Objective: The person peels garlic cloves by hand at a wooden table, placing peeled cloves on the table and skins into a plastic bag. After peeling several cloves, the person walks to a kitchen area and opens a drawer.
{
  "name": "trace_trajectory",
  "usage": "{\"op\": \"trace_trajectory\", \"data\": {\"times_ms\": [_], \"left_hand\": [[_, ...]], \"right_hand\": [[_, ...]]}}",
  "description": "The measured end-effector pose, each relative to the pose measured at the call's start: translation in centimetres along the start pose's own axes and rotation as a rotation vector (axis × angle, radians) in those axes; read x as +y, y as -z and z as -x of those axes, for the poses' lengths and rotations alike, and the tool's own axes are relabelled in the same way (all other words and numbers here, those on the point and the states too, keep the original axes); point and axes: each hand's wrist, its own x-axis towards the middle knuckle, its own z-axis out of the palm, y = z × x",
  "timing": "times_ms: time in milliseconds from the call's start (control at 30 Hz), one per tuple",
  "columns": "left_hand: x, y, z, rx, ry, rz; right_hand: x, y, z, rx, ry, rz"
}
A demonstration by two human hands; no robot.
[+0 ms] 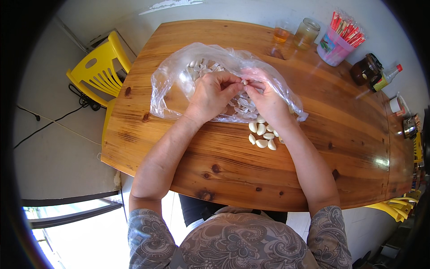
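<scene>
Between the fingertips of both hands is a small garlic clove point(245, 82), partly hidden by the fingers. My left hand point(215, 94) pinches it from the left, and my right hand point(267, 101) pinches it from the right. Both hands are over the mouth of a clear plastic bag point(168, 84) lying on the wooden table point(235, 168). Inside the bag are papery garlic skins point(245, 106) and, towards the back left, some pale garlic point(195, 63). Several peeled garlic cloves point(261, 143) lie on the wood beside my right forearm, which hides part of the group.
Along the wall side stand a glass with amber liquid point(281, 34), a glass jar point(306, 33), a pink tub of wrapped chopsticks point(336, 47), a dark jar point(365, 69) and a red-capped bottle point(386, 79). A yellow chair point(97, 75) is at the table's left edge.
</scene>
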Motion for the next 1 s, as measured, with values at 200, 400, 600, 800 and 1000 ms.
{"op": "trace_trajectory", "data": {"times_ms": [200, 400, 600, 800, 1000], "left_hand": [[-0.5, -0.1, -0.2, -0.008, 0.05, 0.086], [-1.0, -0.1, -0.4, -0.02, 0.042, 0.133], [-1.4, 0.1, -1.0, 0.081, 0.055, 0.284], [-2.0, 0.9, -1.5, 0.178, 0.014, 0.16], [-2.1, 1.4, -1.6, 0.259, 0.014, 0.157]], "right_hand": [[-1.1, 0.4, 0.1, -0.007, 0.117, 0.476], [-2.3, 0.0, 0.6, -0.032, 0.249, 0.491], [-1.6, 0.0, -0.2, 0.033, 0.001, -0.036], [-1.9, 0.2, -0.2, 0.039, -0.351, -0.506], [-2.3, 0.6, -0.4, 0.086, -0.38, -0.39]]}}
